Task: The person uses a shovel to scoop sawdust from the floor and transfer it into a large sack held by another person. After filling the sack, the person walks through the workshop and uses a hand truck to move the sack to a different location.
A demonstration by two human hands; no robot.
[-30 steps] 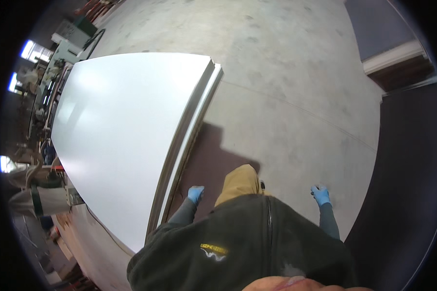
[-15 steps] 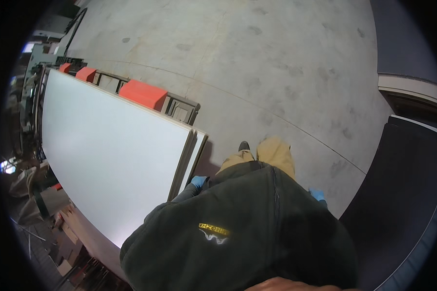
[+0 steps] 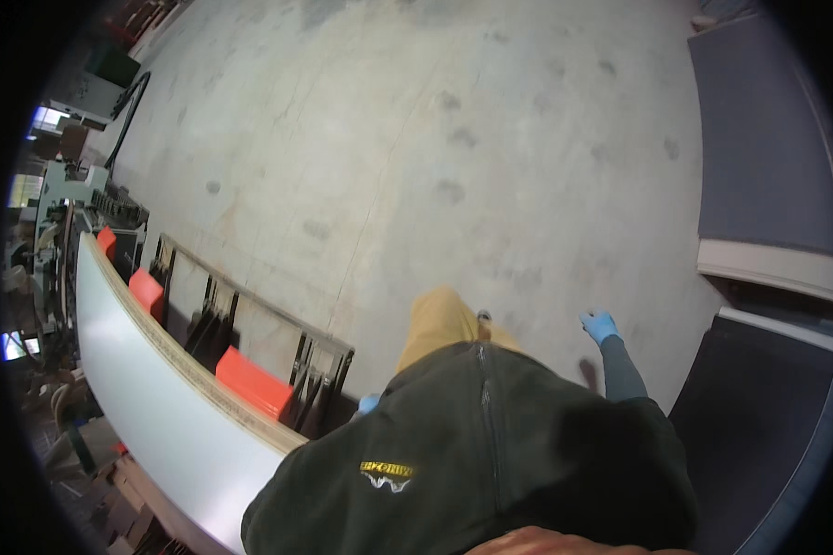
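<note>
My right hand point(image 3: 600, 324), in a light blue glove, is out in front of me over the concrete floor point(image 3: 528, 166). Its fingers look curled in, and nothing shows in them. Of my left hand point(image 3: 368, 403) only a patch of blue glove appears beside my dark jacket; its fingers are hidden. That hand is nearest to a large white-faced panel point(image 3: 157, 388) on my left. Red blocks point(image 3: 254, 384) and a dark metal frame point(image 3: 250, 296) stand along the panel's far side.
On the right are a dark flat-topped surface point(image 3: 759, 407) and, beyond it, a grey one with a pale end point(image 3: 768, 157). Machines point(image 3: 69, 190) and wood pieces point(image 3: 139, 490) crowd the left edge. A black hose or rail point(image 3: 130, 116) lies at the far left.
I have moved forward and the view has turned. The white panel now sits lower and further left. My right arm has swung forward; my left hand is more covered by the jacket.
</note>
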